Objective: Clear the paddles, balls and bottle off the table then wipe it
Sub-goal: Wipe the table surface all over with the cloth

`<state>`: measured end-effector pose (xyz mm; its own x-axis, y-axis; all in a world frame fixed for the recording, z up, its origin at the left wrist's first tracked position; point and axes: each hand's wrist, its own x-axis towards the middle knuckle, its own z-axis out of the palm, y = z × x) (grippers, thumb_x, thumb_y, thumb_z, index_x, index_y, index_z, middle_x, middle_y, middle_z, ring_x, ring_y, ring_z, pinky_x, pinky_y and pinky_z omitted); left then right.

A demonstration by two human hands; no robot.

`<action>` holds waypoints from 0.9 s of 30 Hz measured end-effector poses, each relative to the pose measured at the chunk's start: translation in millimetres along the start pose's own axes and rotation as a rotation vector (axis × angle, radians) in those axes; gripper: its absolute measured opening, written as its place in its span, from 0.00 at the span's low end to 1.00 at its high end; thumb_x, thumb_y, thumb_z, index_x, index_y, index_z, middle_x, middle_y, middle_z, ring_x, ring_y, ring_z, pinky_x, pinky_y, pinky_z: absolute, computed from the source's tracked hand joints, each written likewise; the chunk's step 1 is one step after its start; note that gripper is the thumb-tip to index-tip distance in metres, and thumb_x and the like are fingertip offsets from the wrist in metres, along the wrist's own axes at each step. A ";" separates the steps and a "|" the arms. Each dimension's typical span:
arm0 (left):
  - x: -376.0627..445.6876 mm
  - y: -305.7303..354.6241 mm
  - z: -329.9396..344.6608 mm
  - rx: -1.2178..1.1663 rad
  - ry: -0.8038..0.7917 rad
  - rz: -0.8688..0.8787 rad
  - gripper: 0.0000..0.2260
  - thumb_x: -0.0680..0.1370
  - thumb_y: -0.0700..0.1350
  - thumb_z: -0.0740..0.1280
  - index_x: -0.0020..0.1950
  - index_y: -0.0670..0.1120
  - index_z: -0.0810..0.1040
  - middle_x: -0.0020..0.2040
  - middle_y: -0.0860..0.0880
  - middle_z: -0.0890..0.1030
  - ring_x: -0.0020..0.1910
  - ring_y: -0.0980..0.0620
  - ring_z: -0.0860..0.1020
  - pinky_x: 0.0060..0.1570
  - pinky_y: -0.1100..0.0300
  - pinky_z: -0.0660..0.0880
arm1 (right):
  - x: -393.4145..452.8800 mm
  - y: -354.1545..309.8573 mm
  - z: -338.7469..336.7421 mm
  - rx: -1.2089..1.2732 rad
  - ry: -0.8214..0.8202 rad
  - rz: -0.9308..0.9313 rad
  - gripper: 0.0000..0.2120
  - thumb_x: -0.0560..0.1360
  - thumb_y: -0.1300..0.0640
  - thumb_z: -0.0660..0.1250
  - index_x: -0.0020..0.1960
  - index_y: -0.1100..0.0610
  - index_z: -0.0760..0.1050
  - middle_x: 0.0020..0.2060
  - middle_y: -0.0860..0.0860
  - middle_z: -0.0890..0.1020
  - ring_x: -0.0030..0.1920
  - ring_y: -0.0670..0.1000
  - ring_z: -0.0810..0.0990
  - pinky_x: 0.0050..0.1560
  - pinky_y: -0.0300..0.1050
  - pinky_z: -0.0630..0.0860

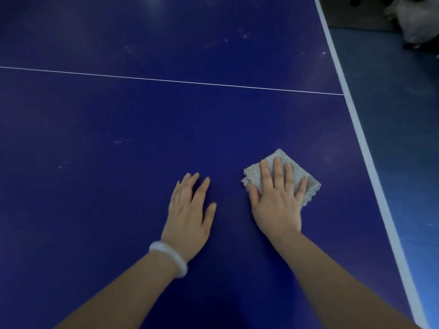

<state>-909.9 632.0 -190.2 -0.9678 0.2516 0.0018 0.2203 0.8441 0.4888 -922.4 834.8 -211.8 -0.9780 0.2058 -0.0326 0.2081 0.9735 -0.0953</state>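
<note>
While no paddles, balls or bottle show on the visible part of the table (142, 129), the step in hand is judged to be the wiping. The right hand (276, 200) lies flat on a folded grey cloth (306, 184), fingers straight and slightly spread, pressing it to the blue surface near the white side line (370, 157). The left hand (190, 210) rests or hovers on the bare surface just beside it, fingers relaxed and holding nothing; slight blur prevents confirming contact. A pale bangle (169, 257) sits on the left wrist. Pale specks (120, 140) remain further out, and more beyond the white centre line (166, 80). Good practice here calls for even palm pressure, overlapping strokes carried to the side line, and keeping the cloth folded flat under the fingers. The left hand serves best as a brace, clear of the wiping path.
</note>
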 end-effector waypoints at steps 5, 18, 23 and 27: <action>-66.3 -73.8 -36.8 0.329 -0.012 -0.095 0.31 0.81 0.59 0.46 0.77 0.42 0.61 0.78 0.41 0.59 0.79 0.44 0.52 0.76 0.43 0.53 | 0.6 0.5 1.7 -0.026 0.001 0.016 0.32 0.80 0.36 0.38 0.80 0.48 0.42 0.80 0.51 0.47 0.79 0.55 0.41 0.76 0.66 0.40; -70.3 -102.9 -40.6 0.439 -0.056 -0.273 0.36 0.78 0.68 0.36 0.80 0.48 0.45 0.80 0.42 0.46 0.79 0.44 0.40 0.76 0.41 0.45 | -16.6 -153.1 10.4 -0.024 -0.089 -0.339 0.31 0.80 0.38 0.38 0.80 0.48 0.40 0.79 0.52 0.41 0.79 0.57 0.38 0.74 0.68 0.36; -68.6 -102.6 -37.0 0.440 -0.070 -0.252 0.36 0.78 0.68 0.35 0.80 0.48 0.40 0.80 0.42 0.44 0.79 0.43 0.38 0.76 0.41 0.43 | 47.8 -90.7 -4.8 0.037 -0.174 -0.114 0.30 0.80 0.38 0.39 0.80 0.46 0.39 0.79 0.51 0.41 0.78 0.55 0.37 0.73 0.68 0.36; -68.0 -103.1 -35.6 0.415 -0.058 -0.238 0.36 0.78 0.67 0.38 0.80 0.47 0.46 0.80 0.40 0.50 0.79 0.42 0.45 0.76 0.39 0.48 | 20.5 -27.4 -14.0 0.029 -0.109 0.290 0.30 0.80 0.39 0.37 0.79 0.48 0.38 0.80 0.52 0.42 0.79 0.54 0.38 0.74 0.68 0.40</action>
<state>-871.1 511.0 -209.6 -0.9915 0.0448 -0.1220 0.0351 0.9961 0.0807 -948.3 813.7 -196.0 -0.8711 0.4611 -0.1689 0.4800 0.8721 -0.0950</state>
